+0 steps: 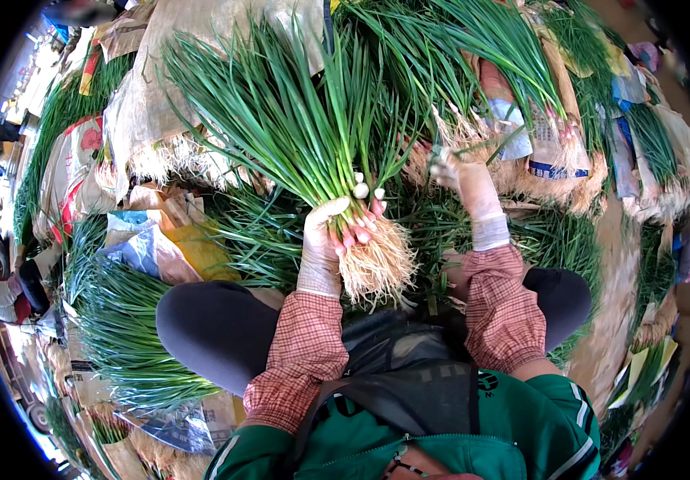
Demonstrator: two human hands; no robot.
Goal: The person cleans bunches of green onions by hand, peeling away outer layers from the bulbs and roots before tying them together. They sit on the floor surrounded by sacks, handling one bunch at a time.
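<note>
My left hand (325,232), in a pale glove, is closed round the lower stems of a bunch of spring onions (289,132). The long green leaves fan out up and to the left. Below the grip hang pale, stringy roots (378,260), with pinkish stem ends and a few white bulbs beside the fingers. To the right of the bunch and apart from it is my right hand (471,186), also gloved. Its fingers are smeared by motion, with a thin green leaf at them, so their hold is unclear. Checked sleeve covers (505,300) wrap both forearms.
Loose green leaves (261,232) lie round my bent knees. More spring onions (133,328) are piled at the left, beside a yellow and blue sack (173,244). Wrapped bundles (557,148) stand along the far right. A large pale sack (173,80) covers more at the far left.
</note>
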